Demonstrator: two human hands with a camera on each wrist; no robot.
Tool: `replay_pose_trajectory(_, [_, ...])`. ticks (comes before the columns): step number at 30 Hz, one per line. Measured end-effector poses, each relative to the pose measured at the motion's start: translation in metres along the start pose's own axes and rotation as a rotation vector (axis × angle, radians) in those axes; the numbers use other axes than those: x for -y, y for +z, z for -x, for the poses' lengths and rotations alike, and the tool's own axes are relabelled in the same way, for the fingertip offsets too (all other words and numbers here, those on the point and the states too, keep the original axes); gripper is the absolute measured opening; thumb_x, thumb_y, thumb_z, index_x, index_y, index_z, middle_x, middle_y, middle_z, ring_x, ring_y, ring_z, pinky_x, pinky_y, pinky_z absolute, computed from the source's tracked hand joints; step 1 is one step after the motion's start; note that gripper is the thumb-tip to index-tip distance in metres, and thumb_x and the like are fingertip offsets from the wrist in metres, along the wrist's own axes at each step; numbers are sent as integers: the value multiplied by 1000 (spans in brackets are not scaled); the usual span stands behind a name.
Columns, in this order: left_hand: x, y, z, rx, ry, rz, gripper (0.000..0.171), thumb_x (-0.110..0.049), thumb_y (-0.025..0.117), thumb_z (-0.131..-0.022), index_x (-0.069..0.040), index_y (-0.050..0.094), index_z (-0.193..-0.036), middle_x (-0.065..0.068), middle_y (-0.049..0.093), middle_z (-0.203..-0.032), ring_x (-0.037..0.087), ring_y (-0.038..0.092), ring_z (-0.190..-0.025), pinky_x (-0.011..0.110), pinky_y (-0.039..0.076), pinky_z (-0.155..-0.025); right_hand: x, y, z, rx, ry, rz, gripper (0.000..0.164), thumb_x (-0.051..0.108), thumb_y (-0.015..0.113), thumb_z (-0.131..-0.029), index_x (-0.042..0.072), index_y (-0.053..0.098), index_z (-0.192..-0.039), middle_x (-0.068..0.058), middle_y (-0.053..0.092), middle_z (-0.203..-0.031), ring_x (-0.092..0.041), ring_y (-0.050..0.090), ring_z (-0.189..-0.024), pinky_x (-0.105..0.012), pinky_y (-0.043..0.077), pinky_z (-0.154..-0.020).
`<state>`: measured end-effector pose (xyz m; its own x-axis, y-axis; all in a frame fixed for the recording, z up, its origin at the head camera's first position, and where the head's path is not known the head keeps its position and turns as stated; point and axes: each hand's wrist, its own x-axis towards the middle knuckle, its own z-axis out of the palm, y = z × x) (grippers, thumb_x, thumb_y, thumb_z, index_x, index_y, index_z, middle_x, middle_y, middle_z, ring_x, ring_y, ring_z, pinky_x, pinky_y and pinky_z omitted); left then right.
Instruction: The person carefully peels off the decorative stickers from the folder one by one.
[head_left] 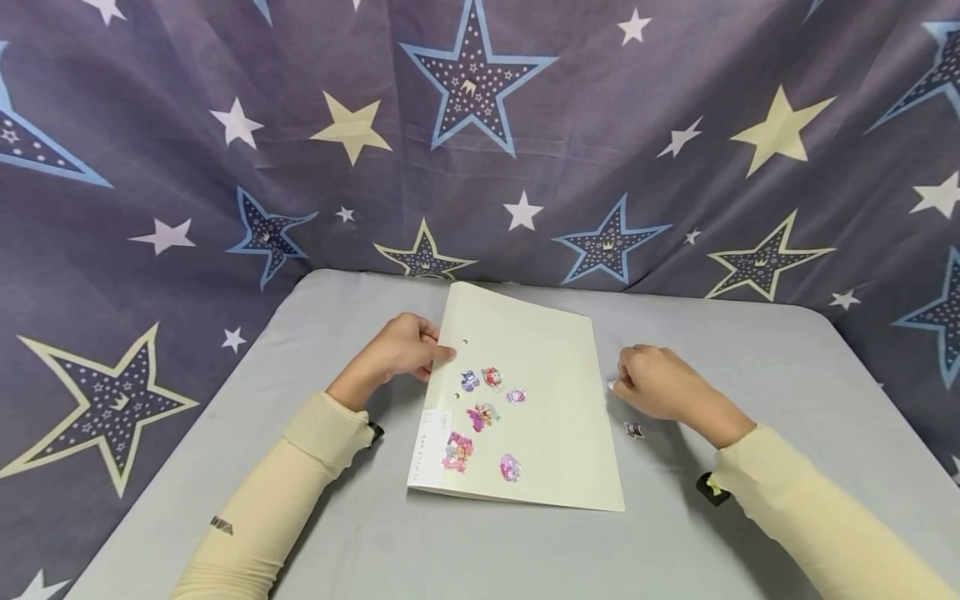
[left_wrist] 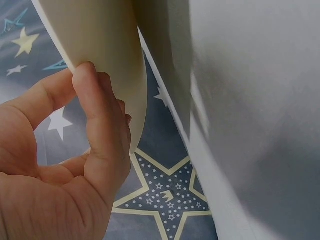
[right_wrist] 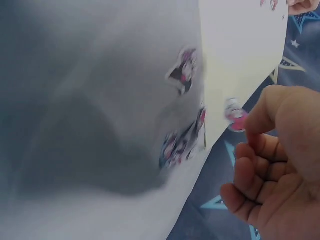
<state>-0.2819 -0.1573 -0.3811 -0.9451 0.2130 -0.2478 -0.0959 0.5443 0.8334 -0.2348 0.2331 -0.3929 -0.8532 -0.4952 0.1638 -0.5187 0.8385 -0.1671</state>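
A cream clip file folder [head_left: 525,358] lies at a slant on the table with several shiny cartoon stickers on the left part of its cover. My left hand [head_left: 405,346] pinches the folder's left edge between thumb and fingers; the left wrist view shows the raised cream edge [left_wrist: 107,35] in its grip. To the right of the folder, my right hand [head_left: 660,382] pinches a small pink-and-white sticker [right_wrist: 236,116] at thumb and fingertip. Beneath that hand, a dark sticker [head_left: 633,430] lies on the table. Two loose stickers [right_wrist: 184,70] show in the right wrist view.
The table [head_left: 517,558] has a pale grey cover. Behind and beside it hangs a dark cloth [head_left: 555,158] printed with stars. Near the folder's lower left corner is a white label [head_left: 429,450]. Small black devices [head_left: 712,489] sit at both wrists.
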Motion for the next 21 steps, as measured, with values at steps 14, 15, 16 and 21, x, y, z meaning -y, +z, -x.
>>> replay_pose_trajectory(14, [1,1,-2,0,-7,-9,31,-16,80,-91,4,66,-110,14,72,-87,22,72,-66,37,64,-62,-2,-3,5,-63,-53,67,27,3,74,-81,13,52,-70,2,48,-66,-15,44,-58,-36,43,-54])
replay_pose_trajectory(15, [1,1,-2,-2,-9,-8,31,-16,80,-91,4,66,-110,14,72,-88,22,72,-66,36,64,-61,0,-3,4,-84,-78,66,25,2,73,-81,12,53,-71,2,49,-66,-15,45,-58,-36,44,-54])
replay_pose_trajectory(16, [1,1,-2,-3,-11,-6,31,-16,79,-91,4,66,-110,15,72,-88,23,73,-67,36,64,-61,2,-3,3,-103,-104,65,23,0,72,-81,11,54,-71,1,50,-67,-15,46,-58,-37,45,-54])
replay_pose_trajectory(21, [0,0,-2,1,-14,-3,32,-16,79,-91,4,65,-111,15,72,-89,23,73,-68,36,64,-61,12,0,-4,-169,-176,81,18,-7,65,-79,8,57,-73,1,52,-67,-14,48,-60,-38,49,-57])
